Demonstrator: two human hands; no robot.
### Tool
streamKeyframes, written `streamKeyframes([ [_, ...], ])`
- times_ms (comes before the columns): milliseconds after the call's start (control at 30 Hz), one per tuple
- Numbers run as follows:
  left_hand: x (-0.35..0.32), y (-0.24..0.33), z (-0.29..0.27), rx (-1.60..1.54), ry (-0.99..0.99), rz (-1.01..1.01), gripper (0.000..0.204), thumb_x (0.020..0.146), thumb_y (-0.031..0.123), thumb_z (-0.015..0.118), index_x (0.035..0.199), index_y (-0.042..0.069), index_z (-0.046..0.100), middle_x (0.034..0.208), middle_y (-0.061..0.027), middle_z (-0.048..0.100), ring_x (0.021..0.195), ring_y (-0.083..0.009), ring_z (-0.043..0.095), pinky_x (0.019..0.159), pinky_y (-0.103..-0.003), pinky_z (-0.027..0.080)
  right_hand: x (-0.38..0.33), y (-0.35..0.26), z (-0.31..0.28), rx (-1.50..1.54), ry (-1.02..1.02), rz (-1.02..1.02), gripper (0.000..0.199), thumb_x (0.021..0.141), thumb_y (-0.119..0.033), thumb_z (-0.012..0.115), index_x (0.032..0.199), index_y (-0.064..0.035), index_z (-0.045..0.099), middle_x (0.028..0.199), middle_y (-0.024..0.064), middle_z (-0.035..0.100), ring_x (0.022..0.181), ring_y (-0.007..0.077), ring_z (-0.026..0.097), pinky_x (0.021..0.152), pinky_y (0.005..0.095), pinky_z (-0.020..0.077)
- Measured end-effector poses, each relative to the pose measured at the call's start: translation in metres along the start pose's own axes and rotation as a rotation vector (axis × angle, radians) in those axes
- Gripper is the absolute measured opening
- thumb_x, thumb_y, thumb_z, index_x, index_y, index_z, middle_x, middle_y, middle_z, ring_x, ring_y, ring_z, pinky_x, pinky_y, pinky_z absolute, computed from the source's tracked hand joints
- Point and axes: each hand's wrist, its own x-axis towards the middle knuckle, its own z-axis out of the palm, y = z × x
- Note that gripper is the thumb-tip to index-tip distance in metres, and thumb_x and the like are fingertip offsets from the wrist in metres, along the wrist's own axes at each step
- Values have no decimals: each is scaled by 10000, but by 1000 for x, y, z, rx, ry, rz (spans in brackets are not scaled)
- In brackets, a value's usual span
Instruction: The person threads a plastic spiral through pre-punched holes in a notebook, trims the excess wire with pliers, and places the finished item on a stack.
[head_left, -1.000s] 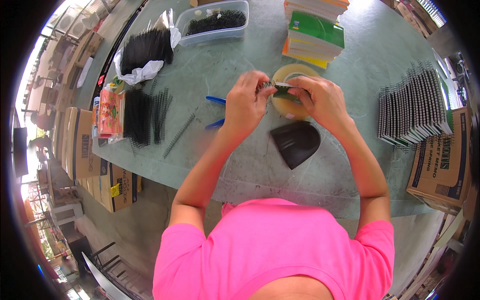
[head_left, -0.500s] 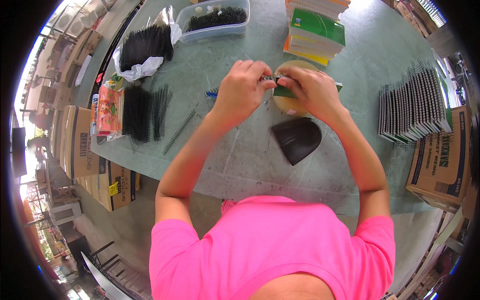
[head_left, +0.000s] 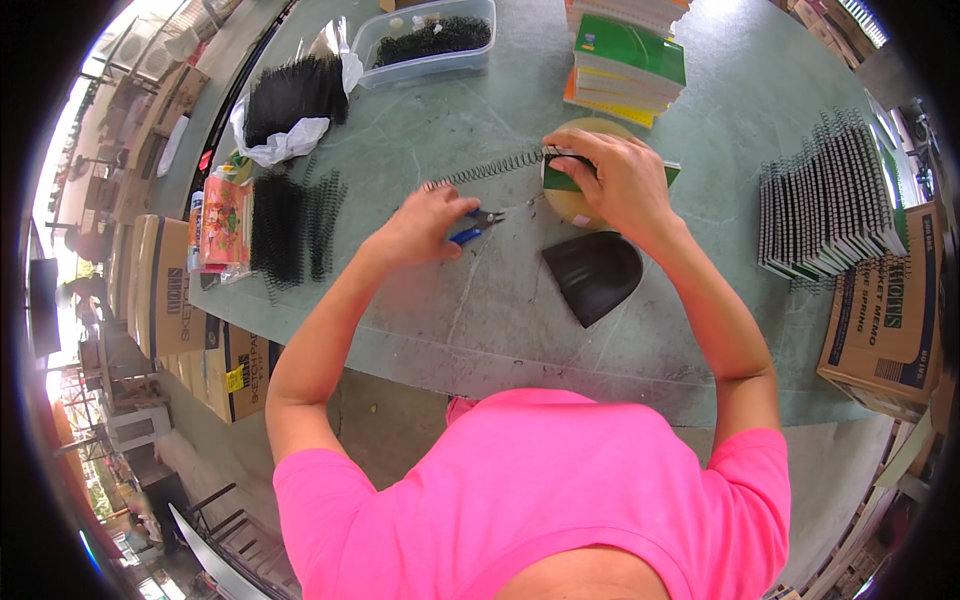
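Observation:
My right hand is closed over a small green-covered notebook, fingers pinching near its upper left edge. From there a black spiral binding coil stretches out to the left, towards my left hand. The notebook rests on a round cream-coloured disc, partly hidden by my hand. My left hand has its fingers around the handles of blue-handled cutting pliers, whose jaws point right. A black curved scoop-like piece lies just nearer to me than the disc.
Loose black coils and a bagged bundle of coils lie at the left, behind them a clear plastic tub. Stacked green notebooks stand at the back. Coil-bound notebooks line the right, beside a cardboard box.
My left hand has left the notebook's edge and come back and left to the pliers. The long coil now shows between my hands. My right hand has stayed at the notebook.

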Motion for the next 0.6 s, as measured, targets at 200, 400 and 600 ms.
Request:
streamKeyframes([
  [200,-21,66,0,-46,63,-107,475,763,75,547,1224,11,455,1057,-223,548,980,-366,539,850,-421,434,-2,1,3,-12,43,34,221,813,-339,623,909,-145,669,778,24,665,745,225,636,669,348,468],
  [400,0,84,-69,-229,209,-151,383,767,85,495,1142,11,467,1018,-245,562,922,-392,558,800,-443,444,-1,-9,-3,-1,-4,132,223,787,-355,657,846,-142,683,698,8,644,709,198,634,661,342,461],
  [600,16,87,-86,78,103,-233,394,795,231,451,1143,49,474,985,-205,583,926,-366,570,802,-455,453,-3,-6,7,37,116,114,170,758,-299,691,835,-148,685,669,-5,633,671,193,623,648,340,448],
])
